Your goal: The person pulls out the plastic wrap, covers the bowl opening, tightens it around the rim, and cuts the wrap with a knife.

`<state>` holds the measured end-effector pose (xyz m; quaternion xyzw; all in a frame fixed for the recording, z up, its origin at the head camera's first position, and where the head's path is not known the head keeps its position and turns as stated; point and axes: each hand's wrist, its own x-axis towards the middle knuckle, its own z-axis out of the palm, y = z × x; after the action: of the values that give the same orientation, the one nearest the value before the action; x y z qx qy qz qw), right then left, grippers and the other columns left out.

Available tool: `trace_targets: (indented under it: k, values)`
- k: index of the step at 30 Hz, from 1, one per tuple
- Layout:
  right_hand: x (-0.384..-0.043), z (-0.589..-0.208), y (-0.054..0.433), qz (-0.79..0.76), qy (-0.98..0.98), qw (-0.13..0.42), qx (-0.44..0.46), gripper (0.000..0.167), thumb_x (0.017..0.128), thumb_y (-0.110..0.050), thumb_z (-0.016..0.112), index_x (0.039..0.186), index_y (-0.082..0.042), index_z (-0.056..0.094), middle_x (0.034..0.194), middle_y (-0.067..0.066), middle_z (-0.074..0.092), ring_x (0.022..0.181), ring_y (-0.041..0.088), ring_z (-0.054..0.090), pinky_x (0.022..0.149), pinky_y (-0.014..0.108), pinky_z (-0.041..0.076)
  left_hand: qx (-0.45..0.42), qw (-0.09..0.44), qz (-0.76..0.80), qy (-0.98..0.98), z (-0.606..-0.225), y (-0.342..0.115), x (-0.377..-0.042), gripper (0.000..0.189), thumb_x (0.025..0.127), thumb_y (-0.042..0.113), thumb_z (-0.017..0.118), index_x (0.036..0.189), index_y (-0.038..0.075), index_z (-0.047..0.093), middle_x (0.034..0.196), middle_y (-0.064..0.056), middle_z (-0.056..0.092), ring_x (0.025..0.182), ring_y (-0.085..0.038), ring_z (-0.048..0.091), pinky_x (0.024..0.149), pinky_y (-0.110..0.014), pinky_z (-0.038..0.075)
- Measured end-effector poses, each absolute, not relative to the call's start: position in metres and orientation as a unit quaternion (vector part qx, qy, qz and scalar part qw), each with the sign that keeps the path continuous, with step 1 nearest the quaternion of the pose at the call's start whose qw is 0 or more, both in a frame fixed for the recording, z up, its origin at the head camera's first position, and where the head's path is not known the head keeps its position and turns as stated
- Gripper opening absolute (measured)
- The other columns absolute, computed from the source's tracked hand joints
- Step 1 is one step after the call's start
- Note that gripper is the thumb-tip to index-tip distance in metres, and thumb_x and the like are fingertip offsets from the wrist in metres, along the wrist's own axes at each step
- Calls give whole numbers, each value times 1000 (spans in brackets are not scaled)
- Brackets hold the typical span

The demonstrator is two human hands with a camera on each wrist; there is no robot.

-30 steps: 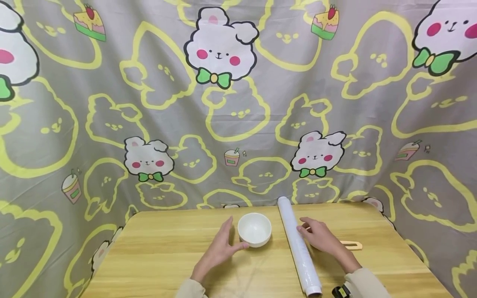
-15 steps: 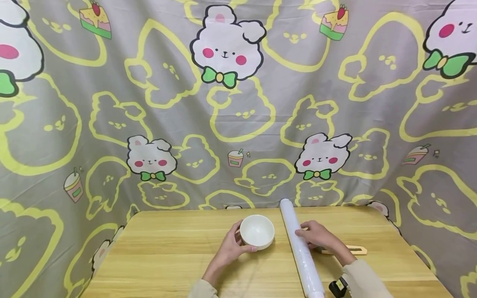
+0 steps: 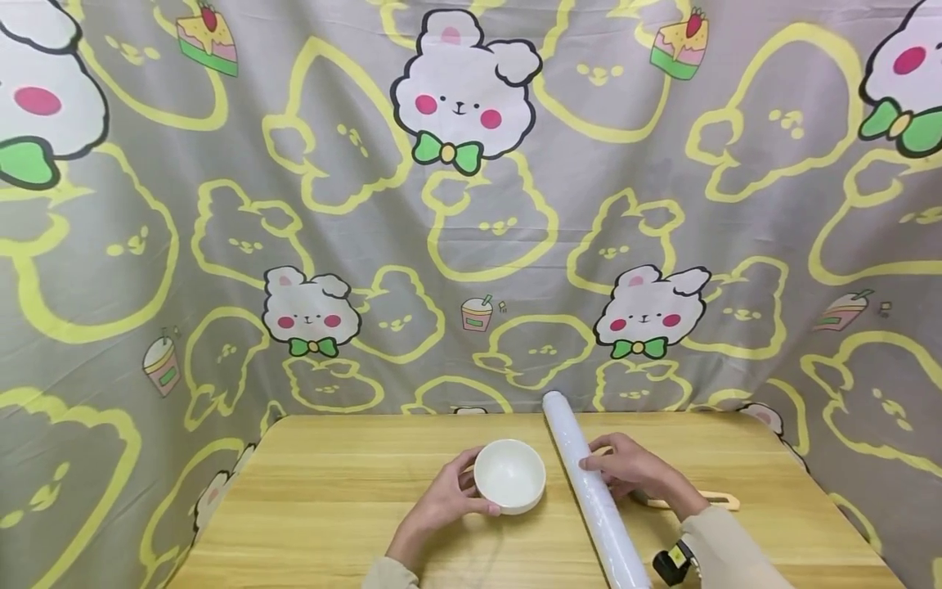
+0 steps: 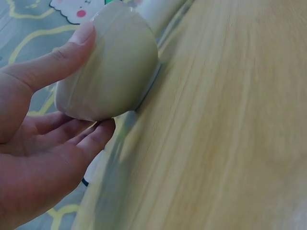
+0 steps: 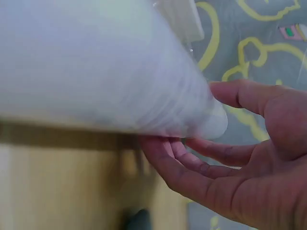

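Cartoon-print curtain [image 3: 471,237] along far side, wood-grain table [image 3: 331,499] below. White bowl [image 3: 509,477] mid-table; L hand [image 3: 444,496] now grips its left side, thumb near, & bowl's come slightly nearer vs 1 s ago. R hand [image 3: 634,466] holds film roll [image 3: 594,495] to bowl's right, thumb on top, fingers curled under. So both items now in hand. Cutter [image 3: 721,496] right of roll. No legible brands/text.

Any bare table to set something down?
Yes. Widest patch: the table left of the left hand and bowl, out to the left edge. Smaller: between the cutter and the right edge. Crowded: around the roll, with the right hand on it and the cutter close by; the bowl-to-roll gap is narrow.
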<state>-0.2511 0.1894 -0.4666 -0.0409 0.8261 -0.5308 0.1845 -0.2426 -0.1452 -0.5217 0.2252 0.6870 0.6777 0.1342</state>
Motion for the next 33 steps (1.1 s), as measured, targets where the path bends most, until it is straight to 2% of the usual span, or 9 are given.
trace_targets:
  k: [5,9,12,16,20,23,27,30,33]
  values:
    - [-259,-443,178,-497,849,163,-75,50,95,-13,70,133,14,52,105,18,67,85,27,68,64,45,62,219,134,683,684,-520,-145,-245,94,74,-5,88,152,-6,37,153,-27,41,136,-43,49,110,-40,47]
    - [-270,-427,169,-451,873,140,-123,50,90,-9,75,132,11,58,102,18,69,85,25,67,59,44,61,215,127,682,687,-517,-146,-245,93,74,-6,88,152,-6,37,152,-26,42,135,-43,50,109,-40,48]
    - [-281,-420,163,-390,891,115,-203,45,86,-5,77,127,10,64,101,20,72,84,24,68,58,39,60,221,128,683,685,-516,-146,-245,93,74,-7,87,152,-7,37,152,-27,42,134,-42,51,108,-40,49]
    - [-298,-415,154,-303,889,92,-330,39,85,-1,77,122,9,69,102,17,74,85,22,70,67,30,60,226,131,689,676,-517,-147,-245,93,74,-9,86,152,-8,35,152,-28,41,133,-42,52,108,-39,49]
    - [-312,-412,143,-244,887,81,-383,34,82,2,76,116,4,72,90,10,72,78,18,64,69,29,55,221,136,693,673,-521,-147,-245,95,74,-10,86,153,-6,35,153,-27,41,134,-40,52,108,-37,49]
    - [-319,-412,134,-202,895,65,-391,39,81,7,74,119,6,70,95,13,72,81,22,64,73,36,58,219,140,695,670,-524,-146,-246,95,74,-11,85,154,-5,36,154,-26,40,135,-39,51,109,-38,48]
    - [-326,-418,124,-163,907,58,-384,50,82,13,67,131,10,62,120,21,69,107,33,66,95,47,57,220,150,706,656,-527,-141,-245,96,73,-14,84,154,-5,35,154,-25,40,134,-38,51,108,-38,49]
    - [-331,-426,117,-148,911,55,-380,51,82,16,64,133,11,60,129,23,66,118,38,62,102,50,53,226,159,720,637,-530,-137,-244,97,73,-17,82,155,-6,32,156,-26,38,134,-37,51,107,-38,49]
    - [-334,-434,111,-139,910,50,-387,51,81,16,65,131,11,61,129,24,65,119,40,62,103,50,53,226,169,731,620,-533,-133,-241,96,74,-17,81,155,-7,31,157,-24,37,135,-35,50,107,-38,50]
